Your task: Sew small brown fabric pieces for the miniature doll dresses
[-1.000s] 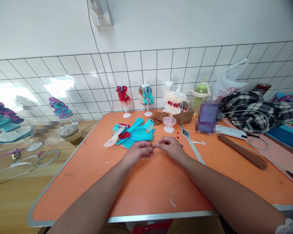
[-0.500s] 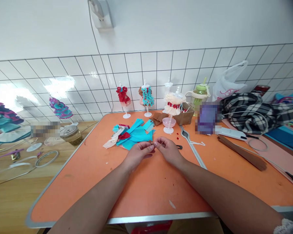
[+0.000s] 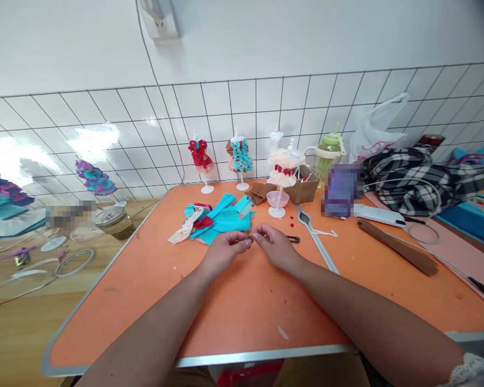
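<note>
My left hand [image 3: 228, 250] and my right hand [image 3: 275, 248] meet above the orange table, thumbs and fingertips pinched together. Between them is a small brown scrap [image 3: 249, 235], mostly hidden by the fingers; it looks like crepe paper. Just beyond my left hand lie turquoise crepe paper strips [image 3: 221, 220] with a red piece [image 3: 204, 222] and a cream piece [image 3: 181, 232]. A black clip-like tool [image 3: 293, 239] lies beside my right hand. Farther back is crumpled brown crepe paper [image 3: 261, 192].
Small dress forms in red [image 3: 200, 156], turquoise [image 3: 241, 156] and cream [image 3: 284, 169] paper stand at the back, near a pink bowl [image 3: 277, 200] and cardboard box [image 3: 305, 188]. To the right are a green-lidded bottle [image 3: 331, 150], plaid cloth [image 3: 423, 183] and folded brown strip [image 3: 397, 248].
The view has shifted slightly, so the scene sits a little higher and further left. Both hands stay together, fingertips pinched, with a bit more of the brown scrap showing.
</note>
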Available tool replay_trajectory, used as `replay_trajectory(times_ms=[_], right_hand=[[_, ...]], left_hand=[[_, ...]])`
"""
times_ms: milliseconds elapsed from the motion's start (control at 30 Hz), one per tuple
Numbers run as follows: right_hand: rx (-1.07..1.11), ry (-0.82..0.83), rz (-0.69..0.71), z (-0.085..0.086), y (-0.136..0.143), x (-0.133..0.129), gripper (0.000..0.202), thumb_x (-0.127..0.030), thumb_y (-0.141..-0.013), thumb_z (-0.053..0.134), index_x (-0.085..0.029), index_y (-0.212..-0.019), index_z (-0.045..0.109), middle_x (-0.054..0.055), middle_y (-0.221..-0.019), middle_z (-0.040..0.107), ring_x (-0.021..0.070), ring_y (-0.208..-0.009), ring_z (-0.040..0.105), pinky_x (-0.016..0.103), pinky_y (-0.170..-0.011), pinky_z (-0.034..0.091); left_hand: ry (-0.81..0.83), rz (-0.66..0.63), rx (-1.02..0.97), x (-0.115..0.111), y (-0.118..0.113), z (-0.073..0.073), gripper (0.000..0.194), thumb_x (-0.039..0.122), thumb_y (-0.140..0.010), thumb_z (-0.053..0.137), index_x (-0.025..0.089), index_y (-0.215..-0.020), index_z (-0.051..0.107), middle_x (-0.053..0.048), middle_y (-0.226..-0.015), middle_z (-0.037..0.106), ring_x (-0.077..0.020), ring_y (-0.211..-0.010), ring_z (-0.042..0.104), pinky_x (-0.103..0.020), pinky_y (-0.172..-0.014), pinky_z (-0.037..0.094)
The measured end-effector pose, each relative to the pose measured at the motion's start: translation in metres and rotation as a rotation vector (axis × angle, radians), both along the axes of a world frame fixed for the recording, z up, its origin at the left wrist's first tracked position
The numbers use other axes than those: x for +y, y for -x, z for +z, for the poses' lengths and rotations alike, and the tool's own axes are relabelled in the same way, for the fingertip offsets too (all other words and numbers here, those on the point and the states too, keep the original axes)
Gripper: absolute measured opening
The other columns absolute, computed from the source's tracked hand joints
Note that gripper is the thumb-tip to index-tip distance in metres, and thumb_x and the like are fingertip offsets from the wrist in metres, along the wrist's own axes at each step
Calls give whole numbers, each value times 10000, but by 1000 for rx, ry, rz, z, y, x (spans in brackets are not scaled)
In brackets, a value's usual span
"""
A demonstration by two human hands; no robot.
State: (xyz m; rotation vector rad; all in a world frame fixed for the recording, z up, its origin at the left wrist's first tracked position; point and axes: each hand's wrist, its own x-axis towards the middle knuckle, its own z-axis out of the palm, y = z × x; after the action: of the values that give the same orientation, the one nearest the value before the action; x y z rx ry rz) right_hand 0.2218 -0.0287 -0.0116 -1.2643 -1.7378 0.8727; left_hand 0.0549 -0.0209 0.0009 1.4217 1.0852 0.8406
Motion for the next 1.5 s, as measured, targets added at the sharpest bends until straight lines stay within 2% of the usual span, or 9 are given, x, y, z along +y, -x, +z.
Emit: replay_trajectory(times_ms=[167, 233, 367, 467, 700, 867, 1033, 1167, 1500], right_hand=[[-152, -191, -1, -2, -5, 3, 133, -256, -860, 441, -192, -801, 542, 21, -832, 571, 149, -767, 491, 266, -651, 354], [-142, -200, -11, -1, -7, 2, 137, -268, -851, 463, -197, -844, 579, 25, -853, 586, 146, -755, 499, 266, -646, 361], [27, 21, 13, 4, -7, 1, 245, -373, -827, 506, -199, -945, 632, 27, -884, 629, 125, -656, 501, 256, -591, 379], [110, 165, 70, 5, -7, 1, 262, -407, -764, 585, -173, -860, 655, 20, -793, 631, 117, -623, 487, 242, -557, 367], [210, 229, 218, 0, -14, 8, 240, -394, -705, 656, -159, -755, 644, -3, -694, 603, 104, -618, 489, 228, -575, 363], [91, 131, 121, -2, -12, 9, 214, -378, -722, 629, -166, -748, 641, -11, -673, 579, 96, -593, 452, 225, -554, 347], [28, 84, 95, 1, -10, 5, 207, -368, -727, 618, -175, -791, 655, 0, -697, 595, 101, -595, 457, 227, -551, 366], [93, 35, 60, 4, -10, 3, 276, -355, -753, 584, -201, -976, 636, 14, -820, 621, 102, -607, 474, 235, -562, 395], [145, 80, 15, 2, -7, 3, 145, -318, -739, 560, -180, -751, 602, -8, -679, 578, 91, -542, 426, 220, -500, 341]], left_hand=[[24, -53, -1, 4, 4, -1, 210, 343, -643, 720, 155, -720, 664, -24, -754, 645, -166, -769, 578, -298, -752, 429], [36, -54, -24, 4, 4, 0, 200, 329, -638, 720, 155, -716, 660, -23, -762, 644, -161, -765, 573, -299, -761, 424], [35, -62, -40, 3, 4, 1, 203, 332, -634, 711, 154, -713, 653, -17, -752, 634, -154, -751, 562, -293, -753, 415], [1, -74, 16, 3, 5, 3, 191, 338, -659, 682, 158, -712, 647, -10, -729, 621, -151, -723, 545, -285, -719, 405], [-64, -144, 102, 4, 10, 3, 140, 308, -697, 624, 174, -729, 647, -9, -758, 637, -171, -774, 564, -296, -751, 414], [-102, -100, 125, 2, 7, 5, 299, 403, -710, 642, 180, -907, 670, -55, -964, 676, -223, -924, 585, -327, -821, 426], [-172, 25, 174, 1, 6, 7, 276, 427, -693, 660, 172, -799, 677, -50, -850, 692, -214, -836, 610, -315, -772, 446], [-168, 9, 145, 0, 6, 7, 264, 417, -703, 659, 176, -805, 696, -55, -863, 704, -215, -851, 621, -310, -781, 453], [-144, 63, 73, 2, 6, 6, 255, 399, -688, 686, 185, -825, 711, -60, -891, 717, -224, -898, 628, -322, -818, 454]])
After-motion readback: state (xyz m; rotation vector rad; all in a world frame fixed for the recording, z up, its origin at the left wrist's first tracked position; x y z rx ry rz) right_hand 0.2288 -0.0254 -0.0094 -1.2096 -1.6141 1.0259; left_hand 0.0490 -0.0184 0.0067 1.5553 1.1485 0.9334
